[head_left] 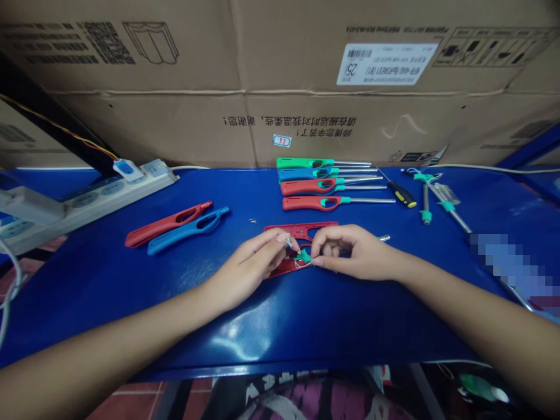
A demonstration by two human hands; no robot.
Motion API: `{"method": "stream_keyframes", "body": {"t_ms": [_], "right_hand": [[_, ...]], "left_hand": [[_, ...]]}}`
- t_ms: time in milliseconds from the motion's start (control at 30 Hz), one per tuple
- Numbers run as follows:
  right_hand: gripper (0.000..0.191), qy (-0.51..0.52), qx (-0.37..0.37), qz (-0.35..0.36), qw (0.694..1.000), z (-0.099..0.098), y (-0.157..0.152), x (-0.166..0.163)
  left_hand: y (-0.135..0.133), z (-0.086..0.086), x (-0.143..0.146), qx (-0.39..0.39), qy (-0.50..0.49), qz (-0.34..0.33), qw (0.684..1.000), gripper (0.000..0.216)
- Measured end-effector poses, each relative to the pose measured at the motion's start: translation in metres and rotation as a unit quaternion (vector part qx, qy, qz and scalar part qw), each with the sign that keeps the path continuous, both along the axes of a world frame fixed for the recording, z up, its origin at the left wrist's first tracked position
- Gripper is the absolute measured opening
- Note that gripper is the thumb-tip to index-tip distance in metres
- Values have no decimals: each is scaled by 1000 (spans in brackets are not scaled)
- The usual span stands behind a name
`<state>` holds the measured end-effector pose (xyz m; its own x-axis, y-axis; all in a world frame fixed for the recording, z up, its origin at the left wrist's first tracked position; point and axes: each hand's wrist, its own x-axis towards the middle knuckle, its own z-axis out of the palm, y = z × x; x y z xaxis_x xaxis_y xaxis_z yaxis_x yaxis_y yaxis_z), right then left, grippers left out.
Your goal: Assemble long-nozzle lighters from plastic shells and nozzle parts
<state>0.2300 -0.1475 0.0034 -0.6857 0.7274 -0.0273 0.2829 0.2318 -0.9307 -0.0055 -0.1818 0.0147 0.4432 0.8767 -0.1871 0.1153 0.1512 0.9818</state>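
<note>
My left hand (254, 265) and my right hand (350, 251) meet at the middle of the blue table (131, 291). Both pinch at a small teal trigger piece (303, 255) over an open red lighter shell (301, 231). The left fingers are closed on a small metal part (289, 240) beside the teal piece. The right thumb and forefinger press on the teal piece. A metal tube tip (384, 237) sticks out past my right hand. Part of the red shell is hidden under both hands.
Several finished long lighters (324, 184) lie in a row behind the hands. A red shell half (168, 223) and a blue shell half (188, 230) lie at left. A screwdriver (400, 191) and loose metal tubes (441, 201) lie at right. A power strip (87, 198) sits far left. Cardboard boxes (280, 81) form the back wall.
</note>
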Motion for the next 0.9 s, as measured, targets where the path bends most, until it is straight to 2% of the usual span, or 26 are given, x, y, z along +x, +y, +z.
{"method": "stream_keyframes", "body": {"t_ms": [233,500,900], "right_hand": [[28,23,-85,-32,996,1,0,-1],[22,34,-51,-16,998,-1,-1,-2],[25,19,-43,-34,998,0,-1,-4]], "left_hand": [[0,-3,-4,35,67,-37,996,39],[1,-1,-3,130,147,-69,978,37],[1,-2,-2,149,161,-76,973,35]]}}
